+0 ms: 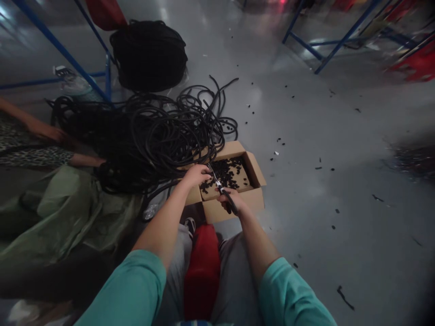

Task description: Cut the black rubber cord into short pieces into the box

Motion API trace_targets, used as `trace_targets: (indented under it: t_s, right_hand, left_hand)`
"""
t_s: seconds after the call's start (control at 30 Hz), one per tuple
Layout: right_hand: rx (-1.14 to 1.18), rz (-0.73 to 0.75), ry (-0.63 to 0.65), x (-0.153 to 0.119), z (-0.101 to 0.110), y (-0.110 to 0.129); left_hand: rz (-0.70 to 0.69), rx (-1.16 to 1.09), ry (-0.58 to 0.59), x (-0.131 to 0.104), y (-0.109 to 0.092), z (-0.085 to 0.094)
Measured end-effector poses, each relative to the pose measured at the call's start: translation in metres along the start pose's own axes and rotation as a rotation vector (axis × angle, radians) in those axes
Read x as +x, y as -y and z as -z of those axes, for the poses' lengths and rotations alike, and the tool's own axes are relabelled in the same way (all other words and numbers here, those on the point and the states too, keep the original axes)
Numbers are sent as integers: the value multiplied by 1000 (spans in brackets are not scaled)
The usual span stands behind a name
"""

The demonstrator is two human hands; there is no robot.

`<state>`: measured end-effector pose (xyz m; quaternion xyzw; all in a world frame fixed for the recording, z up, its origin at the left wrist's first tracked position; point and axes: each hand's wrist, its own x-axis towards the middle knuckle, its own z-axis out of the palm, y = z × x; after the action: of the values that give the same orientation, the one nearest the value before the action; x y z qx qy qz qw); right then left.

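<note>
My right hand (234,203) is closed round the dark handles of scissors (220,185), whose narrow blades point up and left over an open cardboard box (234,212). Right by the blade tips, my left hand (197,175) is pinched, palm down, at the box's left side. A black cord (173,182) runs from the left up to it; the held end is mostly hidden by the fingers. Inside the box lie many short black cut pieces (227,174). Beyond my left hand, a tangled heap of black cord (159,131) spreads over the floor and touches the box.
A thick black coil (149,56) stands behind the heap, near a blue metal frame (108,79). At the left are another person's hand (47,131) and a green plastic sheet (78,213). Black scraps dot the grey floor (306,190). Something red (202,271) is between my legs.
</note>
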<state>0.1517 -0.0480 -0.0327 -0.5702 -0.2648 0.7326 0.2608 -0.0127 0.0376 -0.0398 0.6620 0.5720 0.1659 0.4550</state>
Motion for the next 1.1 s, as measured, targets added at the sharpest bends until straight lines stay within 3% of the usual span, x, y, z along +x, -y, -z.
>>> trace_targets:
  t_s: [0.17, 0.37, 0.67, 0.87, 0.97, 1.1]
  right_hand:
    - [5, 59, 32, 0, 2, 4]
    - [-5, 63, -19, 0, -1, 3]
    - [24, 33, -86, 4, -4, -3]
    - [36, 43, -71, 3, 2, 0]
    - [-27, 37, -63, 2, 3, 2]
    - [-113, 41, -27, 1, 5, 3]
  left_hand:
    - [127, -190, 92, -3, -4, -3]
    - [135, -230, 115, 0, 3, -9]
    - [257, -187, 55, -3, -2, -14]
    - [297, -468, -36, -4, -6, -7]
    - [334, -610, -28, -3, -8, -3]
    - [308, -664, -45, -4, -10, -1]
